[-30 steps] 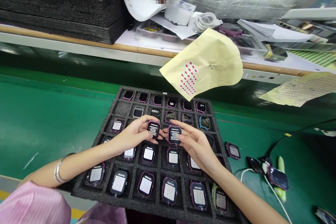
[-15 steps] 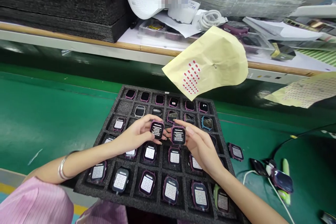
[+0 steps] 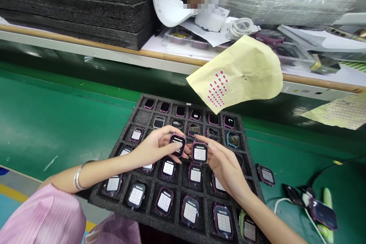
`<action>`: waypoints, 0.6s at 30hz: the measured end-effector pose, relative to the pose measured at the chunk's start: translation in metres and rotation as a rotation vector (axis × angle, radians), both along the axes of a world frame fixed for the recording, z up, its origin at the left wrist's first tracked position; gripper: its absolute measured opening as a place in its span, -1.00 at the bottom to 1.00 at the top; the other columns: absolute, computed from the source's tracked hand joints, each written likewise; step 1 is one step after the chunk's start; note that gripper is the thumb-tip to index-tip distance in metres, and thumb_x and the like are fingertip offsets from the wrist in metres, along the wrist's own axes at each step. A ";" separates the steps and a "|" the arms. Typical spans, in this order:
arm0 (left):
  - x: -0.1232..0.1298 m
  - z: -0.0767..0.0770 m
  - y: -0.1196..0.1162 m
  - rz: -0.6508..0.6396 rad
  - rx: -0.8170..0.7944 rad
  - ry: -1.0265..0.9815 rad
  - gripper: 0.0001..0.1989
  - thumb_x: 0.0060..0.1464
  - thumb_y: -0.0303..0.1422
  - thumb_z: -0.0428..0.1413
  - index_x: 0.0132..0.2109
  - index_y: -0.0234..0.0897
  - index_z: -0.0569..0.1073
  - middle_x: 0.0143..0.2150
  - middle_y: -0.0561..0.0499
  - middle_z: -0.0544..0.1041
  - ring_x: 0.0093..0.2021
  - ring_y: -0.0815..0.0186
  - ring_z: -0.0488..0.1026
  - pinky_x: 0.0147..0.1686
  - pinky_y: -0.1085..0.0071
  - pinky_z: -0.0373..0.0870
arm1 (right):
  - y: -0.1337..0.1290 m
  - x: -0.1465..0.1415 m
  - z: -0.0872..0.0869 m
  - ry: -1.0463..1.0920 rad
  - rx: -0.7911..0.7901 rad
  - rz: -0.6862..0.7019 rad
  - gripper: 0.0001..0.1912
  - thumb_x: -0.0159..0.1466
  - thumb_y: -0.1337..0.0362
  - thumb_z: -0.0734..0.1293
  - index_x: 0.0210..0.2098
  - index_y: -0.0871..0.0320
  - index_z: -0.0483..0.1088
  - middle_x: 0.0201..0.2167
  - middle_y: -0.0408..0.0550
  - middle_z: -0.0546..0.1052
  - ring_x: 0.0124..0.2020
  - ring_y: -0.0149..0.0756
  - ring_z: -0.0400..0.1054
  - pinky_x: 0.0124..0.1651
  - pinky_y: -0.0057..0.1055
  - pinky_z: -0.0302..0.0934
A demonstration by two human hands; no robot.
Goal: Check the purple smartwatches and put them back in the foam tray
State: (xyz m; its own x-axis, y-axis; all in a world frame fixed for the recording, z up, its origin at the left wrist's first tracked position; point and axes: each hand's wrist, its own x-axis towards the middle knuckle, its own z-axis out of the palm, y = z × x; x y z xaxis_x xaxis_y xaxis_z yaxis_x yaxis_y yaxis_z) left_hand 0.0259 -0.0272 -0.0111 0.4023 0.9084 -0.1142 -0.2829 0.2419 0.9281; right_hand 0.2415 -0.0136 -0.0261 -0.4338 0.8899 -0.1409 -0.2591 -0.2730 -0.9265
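Note:
My left hand (image 3: 160,145) grips a purple-framed smartwatch (image 3: 177,145) showing white text on black, its thumb lying over the screen. Beside it, my right hand (image 3: 225,164) holds another purple smartwatch (image 3: 199,152) by its right edge; that screen shows a white grid. Both watches are above a black foam tray (image 3: 148,218) divided into compartments. In the tray lie several watches, many with lit white grids, such as the purple one (image 3: 165,200) near the front. The back row (image 3: 180,111) has mostly dark screens. My hands hide part of the tray's middle.
Right of the tray, a watch (image 3: 266,174), another watch with cables (image 3: 323,213) and a black plug lie on the green surface (image 3: 51,122). Yellow paper (image 3: 237,76) hangs from the shelf edge (image 3: 105,52). Black foam trays (image 3: 71,7) are stacked there; a person is partly visible behind.
The watch in my right hand has switched from white text to a white grid. My left thumb has moved onto its watch's screen. The whole view has shifted, with things now further right.

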 end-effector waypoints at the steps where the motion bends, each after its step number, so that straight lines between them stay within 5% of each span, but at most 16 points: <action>1: 0.000 0.001 0.000 -0.001 -0.005 -0.005 -0.78 0.14 -0.40 0.12 -0.06 -0.32 0.34 -0.27 -0.05 0.53 -0.25 0.27 0.55 -0.28 0.32 0.57 | 0.000 0.000 0.000 -0.007 0.006 0.000 -0.69 0.34 0.14 0.30 0.03 0.10 0.45 -0.12 0.02 0.58 -0.07 -0.14 0.46 0.01 -0.29 0.33; 5: -0.001 0.004 0.000 -0.009 -0.029 -0.029 -0.80 0.16 -0.39 0.10 -0.07 -0.33 0.33 -0.29 -0.06 0.54 -0.22 0.25 0.55 -0.26 0.32 0.56 | 0.000 0.002 0.000 -0.098 0.071 0.029 -0.65 0.32 0.14 0.33 0.08 0.06 0.39 -0.07 0.00 0.55 -0.02 -0.13 0.43 0.07 -0.22 0.29; 10: -0.001 0.005 -0.002 0.000 -0.030 -0.033 -0.78 0.14 -0.40 0.12 -0.07 -0.33 0.33 -0.28 -0.06 0.53 -0.24 0.26 0.55 -0.25 0.30 0.55 | 0.005 0.005 -0.005 -0.235 0.195 0.122 -0.35 0.16 0.29 0.46 0.19 0.07 0.20 0.02 0.04 0.48 0.07 -0.06 0.36 0.17 -0.10 0.21; 15: -0.002 0.003 -0.002 -0.006 -0.008 -0.015 -0.75 0.13 -0.37 0.14 -0.06 -0.32 0.33 -0.28 -0.07 0.53 -0.23 0.23 0.55 -0.28 0.32 0.55 | 0.011 0.009 -0.015 -0.533 0.475 0.111 -0.48 0.24 0.33 0.35 0.17 0.07 0.20 -0.05 0.04 0.48 -0.11 -0.11 0.45 -0.01 -0.12 0.36; 18: -0.002 0.004 -0.003 -0.006 -0.002 0.003 -0.74 0.12 -0.32 0.15 -0.07 -0.32 0.32 -0.27 -0.08 0.53 -0.26 0.23 0.55 -0.29 0.29 0.54 | 0.013 0.010 -0.020 -0.749 0.760 0.126 -0.56 0.23 0.34 0.36 0.09 0.07 0.29 -0.01 0.05 0.41 -0.03 -0.06 0.36 0.00 -0.10 0.32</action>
State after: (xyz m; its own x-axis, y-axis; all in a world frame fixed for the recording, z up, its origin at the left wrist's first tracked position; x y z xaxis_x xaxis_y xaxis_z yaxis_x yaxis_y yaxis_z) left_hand 0.0242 -0.0300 -0.0071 0.4078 0.9055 -0.1175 -0.2786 0.2459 0.9284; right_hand 0.2514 -0.0005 -0.0458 -0.5617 0.8112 0.1626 0.4351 0.4568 -0.7759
